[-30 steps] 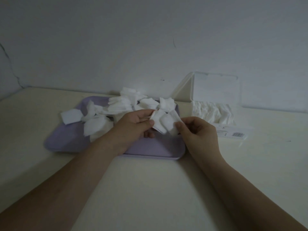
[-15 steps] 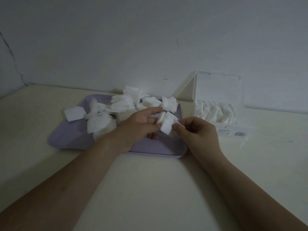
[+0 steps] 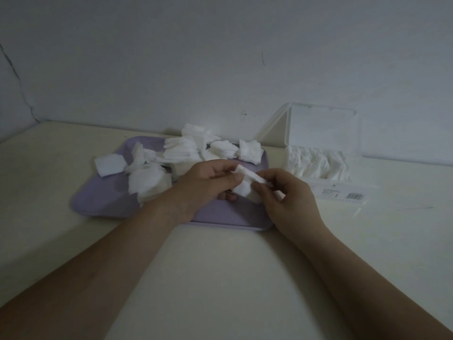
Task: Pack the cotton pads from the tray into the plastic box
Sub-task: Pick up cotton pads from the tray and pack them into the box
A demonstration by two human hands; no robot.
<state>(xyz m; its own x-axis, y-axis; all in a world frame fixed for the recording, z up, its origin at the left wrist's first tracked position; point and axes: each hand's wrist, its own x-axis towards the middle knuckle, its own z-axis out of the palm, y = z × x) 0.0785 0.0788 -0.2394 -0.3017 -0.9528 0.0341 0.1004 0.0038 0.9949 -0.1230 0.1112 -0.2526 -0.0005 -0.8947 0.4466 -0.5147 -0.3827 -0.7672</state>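
Note:
A lilac tray (image 3: 103, 202) lies on the table with several white square cotton pads (image 3: 181, 149) scattered and heaped over its far half. One pad (image 3: 109, 164) hangs over the tray's left rim. My left hand (image 3: 206, 182) and my right hand (image 3: 282, 192) meet above the tray's near right part and both pinch a small bunch of cotton pads (image 3: 246, 182) between thumb and fingers. To the right stands the clear plastic box (image 3: 343, 192), its lid (image 3: 323, 128) raised against the wall, with white pads (image 3: 318, 165) packed inside.
The cream table (image 3: 220, 278) meets a pale wall at the back. A cracked wall corner shows at far left. A barcode label (image 3: 354, 196) sits on the box's front face. Both forearms cross the near table.
The loose fan of pads between my hands has been drawn together into a tighter, flatter bunch. Both hands stayed over the tray's near right part.

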